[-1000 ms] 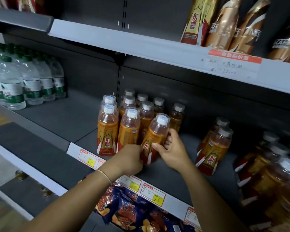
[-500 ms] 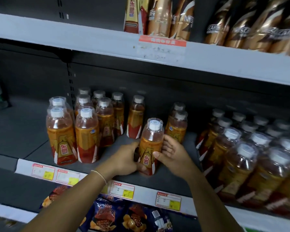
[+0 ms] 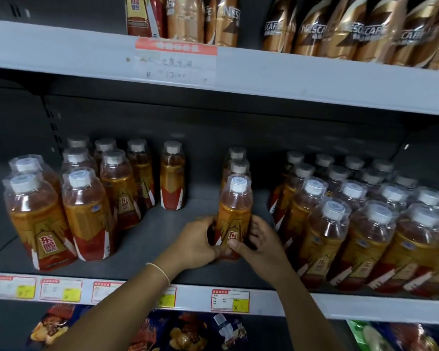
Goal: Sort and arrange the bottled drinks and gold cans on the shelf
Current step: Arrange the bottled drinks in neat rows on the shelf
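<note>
head view: your left hand (image 3: pixel 198 244) and right hand (image 3: pixel 259 247) both wrap the lower label of one upright bottle (image 3: pixel 235 214), on the shelf (image 3: pixel 157 239) between left group (image 3: pixel 86 211) and right group (image 3: pixel 352 224). judged: full, fairly heavy, stiff plastic, slick film; grip low on the body.

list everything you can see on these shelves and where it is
held bottle: one, orange with white cap, upright on middle shelf
bottles behind it: two, orange, in a row rearward
lone bottle: one, orange, further left
left cluster: about eight, orange, shelf left
right cluster: many, orange, shelf right
gold cans: several, gold-brown, upper shelf
red-and-gold pack: one, left of the cans
price tags: several, white-red-yellow, shelf edge
snack bags: several, dark blue, below
left hand: one, grips held bottle low
right hand: one, grips it too
</note>
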Available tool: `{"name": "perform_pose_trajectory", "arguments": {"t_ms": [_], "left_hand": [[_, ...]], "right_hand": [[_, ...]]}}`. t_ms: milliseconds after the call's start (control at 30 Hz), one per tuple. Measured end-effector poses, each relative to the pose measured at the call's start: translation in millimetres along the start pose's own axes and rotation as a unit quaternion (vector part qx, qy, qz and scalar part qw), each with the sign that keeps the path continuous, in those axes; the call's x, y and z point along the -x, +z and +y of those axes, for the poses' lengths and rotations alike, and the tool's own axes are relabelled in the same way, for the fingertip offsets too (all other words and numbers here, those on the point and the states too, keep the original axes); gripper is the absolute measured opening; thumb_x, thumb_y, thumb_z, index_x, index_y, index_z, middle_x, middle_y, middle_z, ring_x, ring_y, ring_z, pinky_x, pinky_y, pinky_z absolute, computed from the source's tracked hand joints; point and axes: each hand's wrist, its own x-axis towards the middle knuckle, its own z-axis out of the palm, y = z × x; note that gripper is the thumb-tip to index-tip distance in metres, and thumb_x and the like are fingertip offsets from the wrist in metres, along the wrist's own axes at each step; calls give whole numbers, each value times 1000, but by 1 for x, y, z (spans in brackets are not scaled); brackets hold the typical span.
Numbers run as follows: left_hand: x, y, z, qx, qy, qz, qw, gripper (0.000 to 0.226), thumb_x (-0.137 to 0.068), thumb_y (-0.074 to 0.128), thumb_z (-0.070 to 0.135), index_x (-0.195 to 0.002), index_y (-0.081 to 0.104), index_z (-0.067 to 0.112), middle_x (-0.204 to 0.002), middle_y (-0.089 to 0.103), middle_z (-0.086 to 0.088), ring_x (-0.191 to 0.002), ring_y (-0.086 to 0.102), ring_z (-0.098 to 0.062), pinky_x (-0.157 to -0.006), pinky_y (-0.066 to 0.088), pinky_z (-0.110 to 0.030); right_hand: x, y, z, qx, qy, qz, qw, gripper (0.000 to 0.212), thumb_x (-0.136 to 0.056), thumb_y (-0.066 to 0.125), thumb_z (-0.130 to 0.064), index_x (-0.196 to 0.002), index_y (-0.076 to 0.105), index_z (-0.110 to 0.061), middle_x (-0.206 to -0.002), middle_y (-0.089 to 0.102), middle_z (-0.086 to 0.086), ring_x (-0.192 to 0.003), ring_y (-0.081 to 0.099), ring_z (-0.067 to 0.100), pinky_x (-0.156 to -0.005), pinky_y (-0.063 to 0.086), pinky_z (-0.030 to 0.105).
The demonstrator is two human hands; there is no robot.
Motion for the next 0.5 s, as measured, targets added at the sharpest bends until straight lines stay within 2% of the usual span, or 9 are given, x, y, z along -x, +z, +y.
{"name": "perform_pose_trajectory", "arguments": {"t_ms": [67, 167, 267, 400, 500], "left_hand": [[-1, 3, -1, 2, 9, 6, 1000, 67, -66, 83, 48, -125, 57, 28, -113, 62, 14, -103, 59, -5, -89, 49, -19], [-2, 7, -4, -24, 20, 1, 1000, 66, -71, 75, 55, -127, 53, 29, -114, 60, 14, -106, 55, -8, -94, 48, -29], [3, 10, -7, -76, 24, 19, 997, 70, -72, 61, 67, -131, 46, 32, -110, 53, 17, -106, 47, -10, -96, 42, -32], [6, 15, -11, -114, 26, 37, 992, 80, -76, 56, 71, -140, 41, 26, -123, 57, 6, -110, 42, -12, -101, 36, -35], [3, 16, -13, -142, 28, 42, 989, 83, -77, 54, 73, -142, 39, 23, -126, 57, 4, -112, 41, -13, -102, 33, -33]], "right_hand": [[0, 1, 3, -3, -2, 16, 1000, 69, -81, 80, -23, -140, 45, -27, -137, 56, -5, -129, 51, 13, -111, 43, 37], [1, 2, 7, 3, -9, 28, 1000, 64, -83, 79, -25, -139, 47, -30, -133, 58, -9, -126, 52, 7, -109, 42, 28], [1, 2, 9, 6, -8, 29, 1000, 67, -85, 77, -28, -143, 44, -28, -136, 56, -8, -127, 51, 6, -109, 42, 28], [-1, 3, 12, 11, -14, 34, 999, 58, -88, 73, -25, -138, 46, -35, -133, 57, -14, -124, 51, -2, -108, 40, 22], [-3, 4, 14, 7, -13, 38, 999, 56, -89, 72, -23, -136, 46, -37, -132, 57, -17, -123, 51, -6, -106, 40, 19]]}}
